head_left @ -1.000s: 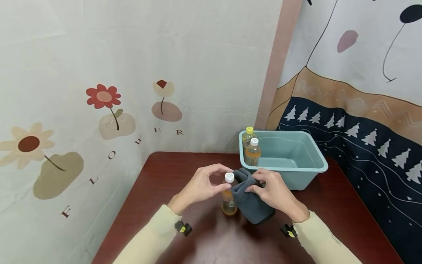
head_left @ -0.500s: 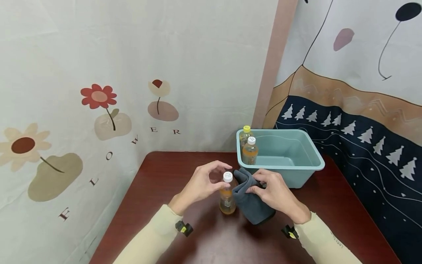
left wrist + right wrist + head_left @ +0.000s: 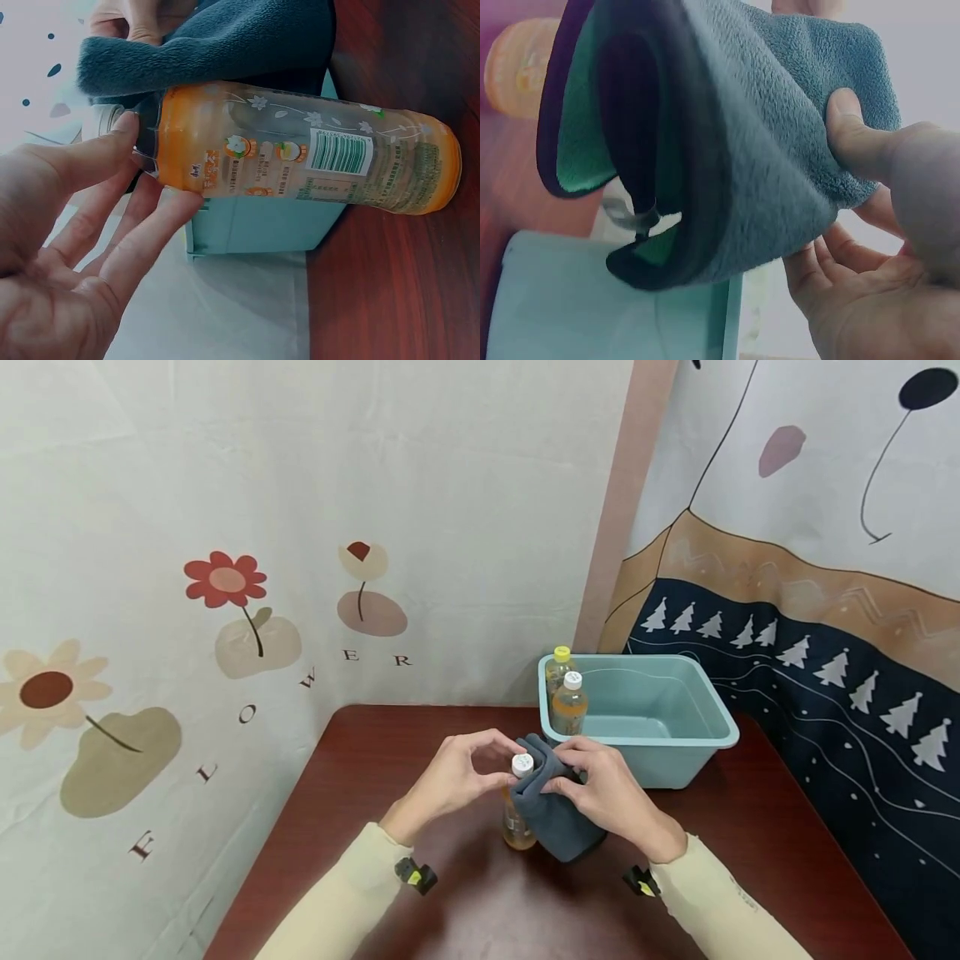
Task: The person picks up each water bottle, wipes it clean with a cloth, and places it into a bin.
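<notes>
My left hand pinches the neck of a clear drink bottle with thumb and fingers just under its white cap. The bottle stands upright on the table, with an orange band and a barcode on its label. My right hand grips a folded grey-blue towel between thumb and fingers. The towel lies against the bottle's right side near the neck and hides part of it in the head view. Its loose lower end hangs down, dark-edged in the right wrist view.
Behind the hands, a light teal plastic tub stands on the dark red table. Inside, at its left end, are a yellow-capped bottle and a white-capped bottle. Printed cloth walls border the table.
My right hand has shifted left with the towel, which now meets the bottle's neck and covers more of it. My left hand has stayed at the neck.
</notes>
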A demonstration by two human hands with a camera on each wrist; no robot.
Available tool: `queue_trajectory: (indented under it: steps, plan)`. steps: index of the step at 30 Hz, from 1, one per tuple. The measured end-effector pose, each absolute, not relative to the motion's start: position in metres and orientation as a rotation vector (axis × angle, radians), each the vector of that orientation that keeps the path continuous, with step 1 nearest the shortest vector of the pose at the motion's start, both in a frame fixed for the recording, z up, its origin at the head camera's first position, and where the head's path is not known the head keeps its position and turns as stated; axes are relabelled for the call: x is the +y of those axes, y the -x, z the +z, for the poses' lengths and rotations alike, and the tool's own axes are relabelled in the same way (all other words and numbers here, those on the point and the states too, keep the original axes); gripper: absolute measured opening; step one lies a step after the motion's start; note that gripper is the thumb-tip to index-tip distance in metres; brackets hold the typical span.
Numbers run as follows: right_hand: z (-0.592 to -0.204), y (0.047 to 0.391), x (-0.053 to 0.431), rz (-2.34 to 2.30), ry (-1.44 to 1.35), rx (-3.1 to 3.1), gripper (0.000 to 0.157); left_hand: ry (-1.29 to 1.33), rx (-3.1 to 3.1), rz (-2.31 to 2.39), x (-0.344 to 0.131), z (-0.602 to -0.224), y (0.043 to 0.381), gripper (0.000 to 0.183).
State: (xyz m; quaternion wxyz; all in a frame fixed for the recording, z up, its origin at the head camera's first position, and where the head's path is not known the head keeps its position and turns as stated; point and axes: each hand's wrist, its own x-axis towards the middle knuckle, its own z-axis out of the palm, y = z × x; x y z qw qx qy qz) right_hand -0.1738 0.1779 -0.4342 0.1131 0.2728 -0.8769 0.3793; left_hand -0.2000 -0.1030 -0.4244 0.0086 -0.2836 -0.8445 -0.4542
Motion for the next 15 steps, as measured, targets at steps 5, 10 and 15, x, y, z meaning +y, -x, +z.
queue_trajectory:
  steps: [5, 10, 15]
  plan:
    - [-0.435, 0.177, 0.167, 1.036, -0.844, -2.610, 0.037, 0.857, -2.660, -1.443, -0.104, -0.427, 0.202, 0.041]
    - [-0.437, 0.177, 0.167, 1.001, -0.846, -2.668, 0.037, 0.861, -2.666, -1.485, -0.105, -0.428, 0.203, 0.044]
    - [-0.448, 0.179, 0.172, 0.997, -0.879, -2.718, 0.040, 0.888, -2.674, -1.491, -0.107, -0.429, 0.205, 0.045]
